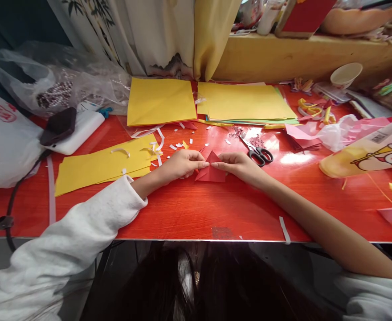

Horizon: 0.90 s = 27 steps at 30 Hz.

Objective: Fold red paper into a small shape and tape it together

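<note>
A small folded red paper with a pointed top is held between both hands, just above the red table. My left hand pinches its left side, thumb on the front face. On the right side, my right hand grips it the same way, the thumb tips nearly meeting at the middle. The fingers behind the paper are partly hidden. Black-handled scissors lie just beyond my right hand. White and yellow paper scraps are scattered beyond my left hand.
Yellow sheets and another stack lie at the back. Cut yellow strips are at the left, near a phone and plastic bags. At the right are a drink cup, pink paper and a paper cup.
</note>
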Motion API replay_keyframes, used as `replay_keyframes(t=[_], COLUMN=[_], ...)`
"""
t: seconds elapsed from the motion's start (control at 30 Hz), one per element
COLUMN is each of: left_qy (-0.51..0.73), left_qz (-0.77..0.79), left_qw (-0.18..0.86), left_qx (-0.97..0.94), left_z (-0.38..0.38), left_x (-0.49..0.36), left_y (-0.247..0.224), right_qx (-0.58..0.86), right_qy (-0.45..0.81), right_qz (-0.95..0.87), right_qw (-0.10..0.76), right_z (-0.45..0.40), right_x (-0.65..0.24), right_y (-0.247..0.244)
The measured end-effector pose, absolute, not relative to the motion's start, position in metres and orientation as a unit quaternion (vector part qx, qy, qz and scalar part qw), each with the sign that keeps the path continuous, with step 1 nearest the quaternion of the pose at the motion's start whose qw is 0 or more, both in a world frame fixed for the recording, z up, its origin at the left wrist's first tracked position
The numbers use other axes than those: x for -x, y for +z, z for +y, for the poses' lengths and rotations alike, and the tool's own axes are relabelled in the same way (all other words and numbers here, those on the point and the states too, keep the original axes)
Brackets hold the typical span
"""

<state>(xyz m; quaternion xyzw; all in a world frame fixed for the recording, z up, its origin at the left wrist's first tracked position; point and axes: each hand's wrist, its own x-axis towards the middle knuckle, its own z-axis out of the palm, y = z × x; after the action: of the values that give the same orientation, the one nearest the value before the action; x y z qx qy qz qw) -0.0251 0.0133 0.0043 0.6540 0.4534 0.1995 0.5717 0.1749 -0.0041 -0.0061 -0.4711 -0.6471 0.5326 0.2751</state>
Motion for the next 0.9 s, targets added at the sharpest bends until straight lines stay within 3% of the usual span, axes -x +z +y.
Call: replay_keyframes(t=[0.43, 0.73, 0.9], left_qy=[0.235, 0.151, 0.162], left_qz=[0.439, 0.441, 0.446], left_qw=[0.558, 0.588, 0.574], left_qx=[-0.664, -0.662, -0.667], left_z=[0.0099, 0.0144, 0.0116], left_x=[0.023, 0.0273, 0.0258], left_y=[-0.0008, 0.0039, 0.0076], right_qx=[0.479, 0.468, 0.475], right_qy=[0.502, 0.572, 0.544], right_qz=[-0.669, -0.574, -0.597], right_qw=[0.265, 0.353, 0.349], right_z=[-0.0069, -0.0112, -0.0109], right_x=[-0.1719, -0.1696, -0.1698], right_y=[-0.003, -0.006, -0.0067])
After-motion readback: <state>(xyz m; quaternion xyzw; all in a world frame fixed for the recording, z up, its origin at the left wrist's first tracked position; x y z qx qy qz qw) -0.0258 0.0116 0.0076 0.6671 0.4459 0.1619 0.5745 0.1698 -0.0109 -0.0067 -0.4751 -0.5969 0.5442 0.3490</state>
